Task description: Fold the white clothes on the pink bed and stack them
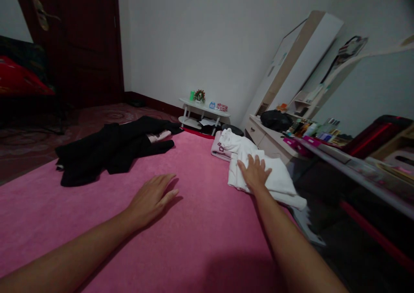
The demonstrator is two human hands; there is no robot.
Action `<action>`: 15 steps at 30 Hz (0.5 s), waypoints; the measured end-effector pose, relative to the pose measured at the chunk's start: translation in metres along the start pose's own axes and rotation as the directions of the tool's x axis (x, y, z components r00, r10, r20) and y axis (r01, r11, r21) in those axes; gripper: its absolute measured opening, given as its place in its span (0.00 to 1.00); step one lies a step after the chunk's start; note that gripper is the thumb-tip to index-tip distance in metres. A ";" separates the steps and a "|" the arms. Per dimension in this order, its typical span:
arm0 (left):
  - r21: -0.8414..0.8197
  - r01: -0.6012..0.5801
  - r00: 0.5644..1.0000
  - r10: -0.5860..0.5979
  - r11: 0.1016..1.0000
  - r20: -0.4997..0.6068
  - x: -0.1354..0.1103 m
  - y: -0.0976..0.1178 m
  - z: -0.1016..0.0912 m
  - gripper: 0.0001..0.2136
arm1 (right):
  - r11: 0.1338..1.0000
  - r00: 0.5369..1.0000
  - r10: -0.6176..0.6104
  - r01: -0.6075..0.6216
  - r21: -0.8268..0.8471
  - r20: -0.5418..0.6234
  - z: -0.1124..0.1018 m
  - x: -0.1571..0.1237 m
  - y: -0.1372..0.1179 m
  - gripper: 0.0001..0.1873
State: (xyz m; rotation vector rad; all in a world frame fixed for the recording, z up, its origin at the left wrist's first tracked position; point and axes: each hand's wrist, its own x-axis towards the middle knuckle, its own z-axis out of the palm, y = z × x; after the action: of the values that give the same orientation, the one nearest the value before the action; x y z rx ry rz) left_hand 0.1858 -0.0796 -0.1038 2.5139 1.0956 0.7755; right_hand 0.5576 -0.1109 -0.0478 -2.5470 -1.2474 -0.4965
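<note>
My right hand (255,172) lies palm down on a white cloth (278,176) at the right edge of the pink bed cover (194,224), fingers spread over the fabric. My left hand (152,198) rests flat on the pink cover near the middle, fingers stretched out, holding nothing. Beyond the white cloth lies a folded pink patterned cloth (220,150). A heap of black clothes (113,148) lies on the far left part of the bed, with a bit of pale pink fabric (158,136) showing in it.
A small white two-tier table (203,112) with small items stands by the far wall. To the right, a dresser (274,142) holds a black bag (276,120) and bottles, with a mirror above. A dark door (77,38) stands at the back left.
</note>
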 end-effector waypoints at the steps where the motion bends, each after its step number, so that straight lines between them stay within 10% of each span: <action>1: 0.012 -0.013 1.000 0.013 1.000 0.004 0.000 0.000 0.000 0.23 | 0.999 1.000 -0.004 0.004 -0.038 0.010 -0.001 -0.003 -0.002 0.38; 9: 0.087 -0.087 0.996 0.088 0.992 -0.003 -0.002 -0.005 0.006 0.23 | 0.985 0.997 -0.045 0.056 -0.166 0.068 -0.044 0.001 0.020 0.24; 15: 0.112 -0.104 0.994 0.105 0.988 -0.007 -0.002 -0.005 0.006 0.22 | 0.938 0.997 0.043 -0.065 0.341 0.070 -0.053 0.062 0.023 0.20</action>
State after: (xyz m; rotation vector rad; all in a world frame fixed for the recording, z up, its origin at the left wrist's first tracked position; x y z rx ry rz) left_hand 0.1855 -0.0782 -0.1112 2.6817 1.0451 0.7798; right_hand 0.6019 -0.1008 0.0241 -2.3067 -1.1633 -0.1694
